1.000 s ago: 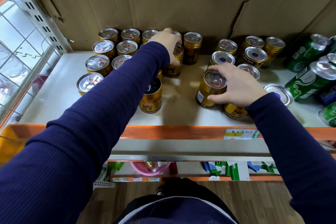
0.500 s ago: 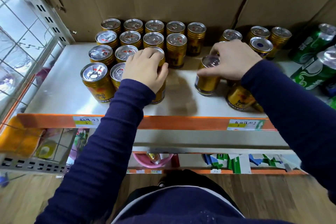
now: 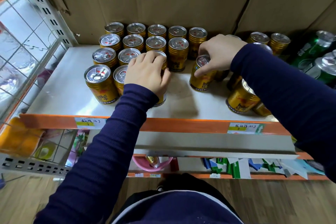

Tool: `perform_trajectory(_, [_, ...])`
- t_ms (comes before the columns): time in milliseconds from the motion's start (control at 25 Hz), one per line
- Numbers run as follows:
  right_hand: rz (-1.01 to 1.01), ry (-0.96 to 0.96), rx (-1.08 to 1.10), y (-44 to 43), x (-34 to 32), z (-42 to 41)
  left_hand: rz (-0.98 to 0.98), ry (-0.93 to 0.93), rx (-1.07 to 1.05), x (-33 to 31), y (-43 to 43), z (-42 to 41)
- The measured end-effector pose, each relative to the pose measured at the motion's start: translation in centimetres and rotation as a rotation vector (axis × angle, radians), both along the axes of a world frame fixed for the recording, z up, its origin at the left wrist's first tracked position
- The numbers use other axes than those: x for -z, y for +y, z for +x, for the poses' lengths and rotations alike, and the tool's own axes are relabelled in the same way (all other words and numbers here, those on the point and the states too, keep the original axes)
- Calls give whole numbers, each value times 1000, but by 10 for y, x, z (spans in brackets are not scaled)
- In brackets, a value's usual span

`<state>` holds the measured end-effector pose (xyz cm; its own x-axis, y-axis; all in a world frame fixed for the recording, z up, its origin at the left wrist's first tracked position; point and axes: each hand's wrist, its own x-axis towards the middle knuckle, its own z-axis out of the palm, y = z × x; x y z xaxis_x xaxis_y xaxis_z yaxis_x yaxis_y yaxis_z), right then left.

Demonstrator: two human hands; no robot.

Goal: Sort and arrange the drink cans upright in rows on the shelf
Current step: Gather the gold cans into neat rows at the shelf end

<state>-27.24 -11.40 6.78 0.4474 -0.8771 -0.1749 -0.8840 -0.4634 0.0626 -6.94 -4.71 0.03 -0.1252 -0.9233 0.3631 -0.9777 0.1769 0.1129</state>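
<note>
At the front edge of the shelf (image 3: 60,85), my left hand (image 3: 147,74) has come forward to grip a row can (image 3: 161,100), while my right hand (image 3: 216,54) pinches the next can (image 3: 201,80) to join it.

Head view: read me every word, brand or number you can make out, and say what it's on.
"红牛" under part of "Bull": front-left gold can, front-right gold can.
Handwriting on left shelf-edge label and right shelf-edge label: too blurred to read.
White print on green cans: blurred.
</note>
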Motion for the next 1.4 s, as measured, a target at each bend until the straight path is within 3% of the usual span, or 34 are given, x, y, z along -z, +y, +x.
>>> perform_trajectory(160, [104,20,-79,-2,-4,-5,-6,0,-5,0,0,0])
perform_trajectory(440, [-11,-179,164,-33,-3,-2,-19,-3,-1,1,0,-1])
perform_trajectory(720, [-90,-310,208,-40,17,-4,-42,-2,-5,2,-1,-1])
perform_trajectory(880, [-161,-383,159,-6,7,-22,-15,-5,16,2,-1,2])
perform_trajectory(1080, [-338,-731,381,78,2,-95,47,62,32,-4,-2,-3])
perform_trajectory(1280, [-421,-680,601,123,30,-153,-109,222,265,-7,10,-58])
perform_trajectory(1400, [-257,-698,597,132,41,-166,45,330,375,-16,22,-121])
